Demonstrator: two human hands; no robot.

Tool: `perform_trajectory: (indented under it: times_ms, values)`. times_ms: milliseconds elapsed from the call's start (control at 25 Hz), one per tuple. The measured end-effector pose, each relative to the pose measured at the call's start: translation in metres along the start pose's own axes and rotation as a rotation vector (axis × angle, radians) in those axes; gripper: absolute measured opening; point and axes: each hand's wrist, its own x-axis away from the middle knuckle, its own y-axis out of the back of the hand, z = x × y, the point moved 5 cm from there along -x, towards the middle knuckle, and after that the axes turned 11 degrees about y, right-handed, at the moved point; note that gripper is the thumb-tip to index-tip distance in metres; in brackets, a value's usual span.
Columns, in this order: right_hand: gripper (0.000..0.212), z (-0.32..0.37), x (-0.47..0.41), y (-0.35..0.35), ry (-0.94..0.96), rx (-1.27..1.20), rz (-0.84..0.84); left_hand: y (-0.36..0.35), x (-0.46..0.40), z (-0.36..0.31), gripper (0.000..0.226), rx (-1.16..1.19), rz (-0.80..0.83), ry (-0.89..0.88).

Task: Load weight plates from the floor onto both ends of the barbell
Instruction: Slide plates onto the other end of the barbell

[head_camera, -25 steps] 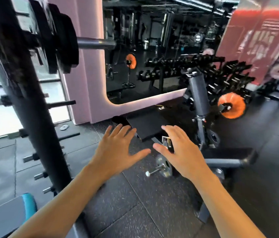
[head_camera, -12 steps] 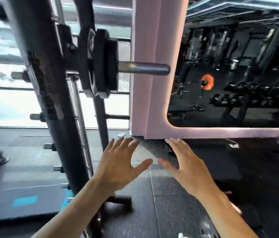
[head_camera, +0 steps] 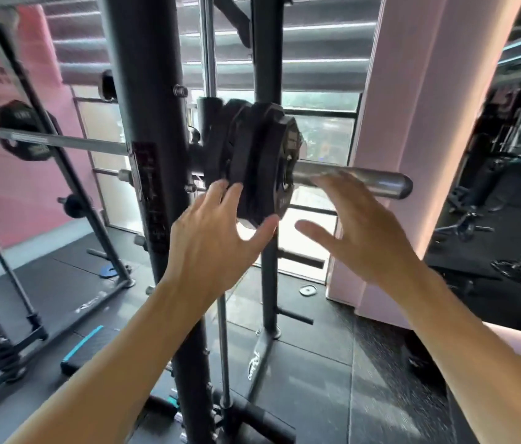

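The barbell's steel sleeve point(head_camera: 361, 181) sticks out to the right of the rack, carrying a stack of black weight plates point(head_camera: 259, 161). My left hand point(head_camera: 217, 232) is spread open, its fingertips touching the lower left edge of the plates. My right hand point(head_camera: 358, 225) hovers open just in front of the bare sleeve and holds nothing. The bar's shaft point(head_camera: 44, 139) runs off to the left, where another black plate point(head_camera: 23, 129) shows at the far end.
A black rack upright point(head_camera: 150, 155) stands left of the plates, and a pink pillar point(head_camera: 393, 155) right of the sleeve. A small grey plate point(head_camera: 308, 290) and a blue plate point(head_camera: 110, 271) lie on the rubber floor. Storage pegs jut from the rack.
My view has swung left and up toward the rack. Both open hands have risen from floor level to the loaded sleeve, the left now touching the plates.
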Motion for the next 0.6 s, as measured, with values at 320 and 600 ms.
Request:
perform_trajectory:
  times_ms: [320,600]
  values:
    - [0.089,-0.033,-0.107,-0.016,0.123,-0.053,-0.055,-0.013,-0.076,-0.021,0.072,-0.01,-0.113,0.05]
    - [0.109,-0.06,-0.151,-0.029,0.195,-0.184,0.119,-0.02,-0.092,-0.035,0.066,0.178,-0.109,0.199]
